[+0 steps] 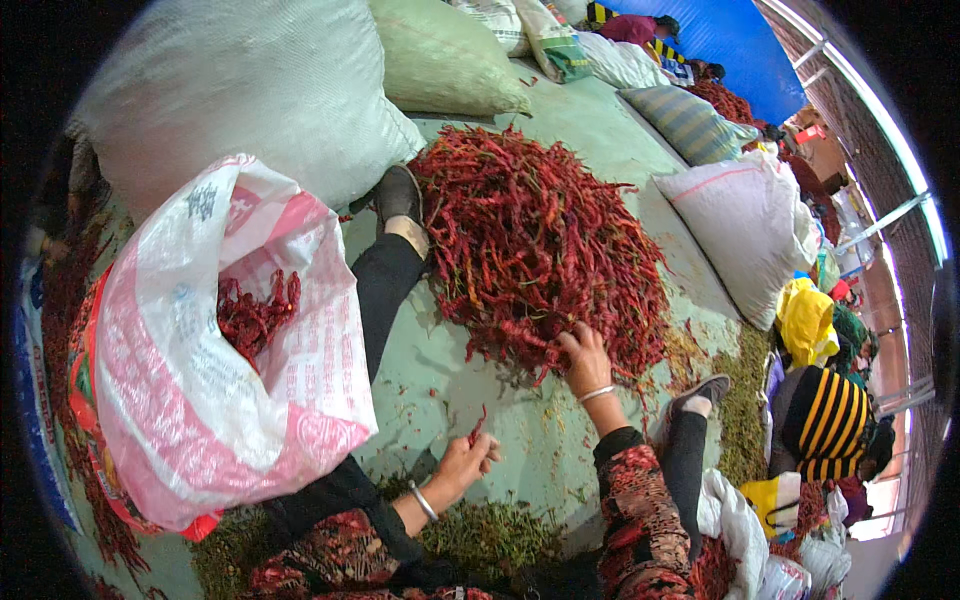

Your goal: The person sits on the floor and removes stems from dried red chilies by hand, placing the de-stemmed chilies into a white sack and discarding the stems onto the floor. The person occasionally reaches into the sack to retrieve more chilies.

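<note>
A big heap of dried red chili peppers (536, 232) lies on the pale green floor between my outstretched legs. My right hand (587, 364) reaches into the heap's near edge, its fingertips among the peppers; whether they grip one is hard to see. Lower and to the left, my left hand (466, 469) holds a single red chili pepper (478, 425) that sticks up from its fingers, above the floor and apart from the heap. At my left stands a pink and white woven sack (315, 390), its mouth wide, with some dried chilies (259, 311) inside.
Plucked green stems (491, 532) lie in front of my body. Large stuffed sacks (247, 90) rise at the far left, and a pinkish white sack (731, 225) lies to the right. Several people sit along the right, one in a black and yellow striped top (829, 424).
</note>
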Action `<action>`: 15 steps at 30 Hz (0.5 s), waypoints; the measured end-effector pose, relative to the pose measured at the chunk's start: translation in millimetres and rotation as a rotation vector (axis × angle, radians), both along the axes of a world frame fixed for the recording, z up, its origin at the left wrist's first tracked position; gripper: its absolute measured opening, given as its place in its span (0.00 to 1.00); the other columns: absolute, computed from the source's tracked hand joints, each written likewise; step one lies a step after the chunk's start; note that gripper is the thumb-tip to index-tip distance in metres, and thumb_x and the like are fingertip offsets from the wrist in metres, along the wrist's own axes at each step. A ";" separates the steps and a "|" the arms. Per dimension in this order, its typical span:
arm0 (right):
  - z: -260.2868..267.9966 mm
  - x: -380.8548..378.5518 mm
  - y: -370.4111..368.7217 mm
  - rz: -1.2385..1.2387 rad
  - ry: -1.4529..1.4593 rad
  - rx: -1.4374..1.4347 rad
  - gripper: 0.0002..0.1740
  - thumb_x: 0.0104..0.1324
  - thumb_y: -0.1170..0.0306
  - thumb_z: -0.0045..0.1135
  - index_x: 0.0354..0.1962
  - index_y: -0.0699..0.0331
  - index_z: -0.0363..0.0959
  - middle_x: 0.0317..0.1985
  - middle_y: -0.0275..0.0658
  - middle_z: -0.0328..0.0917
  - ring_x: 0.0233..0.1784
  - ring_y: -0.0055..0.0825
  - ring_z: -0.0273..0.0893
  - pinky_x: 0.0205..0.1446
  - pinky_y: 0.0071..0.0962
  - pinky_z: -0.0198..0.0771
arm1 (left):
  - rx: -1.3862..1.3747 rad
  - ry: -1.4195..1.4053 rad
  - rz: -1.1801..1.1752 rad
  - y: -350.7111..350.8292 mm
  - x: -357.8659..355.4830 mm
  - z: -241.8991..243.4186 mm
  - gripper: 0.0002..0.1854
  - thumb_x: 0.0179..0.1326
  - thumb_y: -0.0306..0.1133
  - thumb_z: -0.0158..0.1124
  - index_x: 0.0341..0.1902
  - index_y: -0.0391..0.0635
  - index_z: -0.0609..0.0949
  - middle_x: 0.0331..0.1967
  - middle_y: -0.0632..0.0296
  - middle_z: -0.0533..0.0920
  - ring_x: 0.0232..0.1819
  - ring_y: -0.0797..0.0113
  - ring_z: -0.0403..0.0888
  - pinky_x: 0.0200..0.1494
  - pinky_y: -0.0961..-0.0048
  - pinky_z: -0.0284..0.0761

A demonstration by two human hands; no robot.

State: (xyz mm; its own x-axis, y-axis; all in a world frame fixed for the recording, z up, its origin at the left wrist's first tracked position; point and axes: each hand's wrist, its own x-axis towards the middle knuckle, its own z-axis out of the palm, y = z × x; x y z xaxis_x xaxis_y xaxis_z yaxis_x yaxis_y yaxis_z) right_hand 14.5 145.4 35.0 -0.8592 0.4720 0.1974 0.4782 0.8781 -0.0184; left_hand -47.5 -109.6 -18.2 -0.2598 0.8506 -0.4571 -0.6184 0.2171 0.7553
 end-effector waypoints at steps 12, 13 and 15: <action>-58.5 113.8 -91.0 -0.081 -0.138 -0.161 0.26 0.48 0.78 0.53 0.48 0.54 0.67 0.50 0.43 0.67 0.55 0.45 0.62 0.48 0.40 0.65 | -0.065 -0.287 -0.116 -53.4 20.7 30.8 0.29 0.62 0.57 0.40 0.44 0.38 0.69 0.12 0.75 0.53 0.12 0.83 0.48 0.14 0.82 0.46; -55.4 118.4 -95.8 -0.107 -0.032 -0.267 0.25 0.49 0.77 0.53 0.48 0.56 0.67 0.47 0.44 0.69 0.52 0.44 0.64 0.47 0.39 0.66 | -0.075 -0.299 -0.085 -55.7 22.8 31.4 0.29 0.62 0.57 0.39 0.44 0.38 0.69 0.12 0.75 0.54 0.11 0.83 0.48 0.13 0.81 0.47; -50.5 125.7 -99.2 -0.222 0.134 -0.480 0.23 0.52 0.75 0.53 0.48 0.58 0.66 0.42 0.45 0.73 0.45 0.43 0.70 0.43 0.38 0.67 | -0.056 -0.338 -0.047 -55.2 26.2 28.8 0.29 0.63 0.56 0.38 0.45 0.37 0.70 0.12 0.74 0.54 0.11 0.82 0.48 0.12 0.80 0.47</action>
State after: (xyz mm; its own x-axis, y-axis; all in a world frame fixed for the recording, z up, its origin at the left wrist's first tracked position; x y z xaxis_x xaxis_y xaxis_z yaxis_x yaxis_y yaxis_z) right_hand 140.2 46.2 -15.5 -0.7105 0.7035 0.0157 0.6172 0.6337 -0.4663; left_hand -21.4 -164.7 10.6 -0.0463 0.8294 -0.5567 -0.8200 0.2867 0.4953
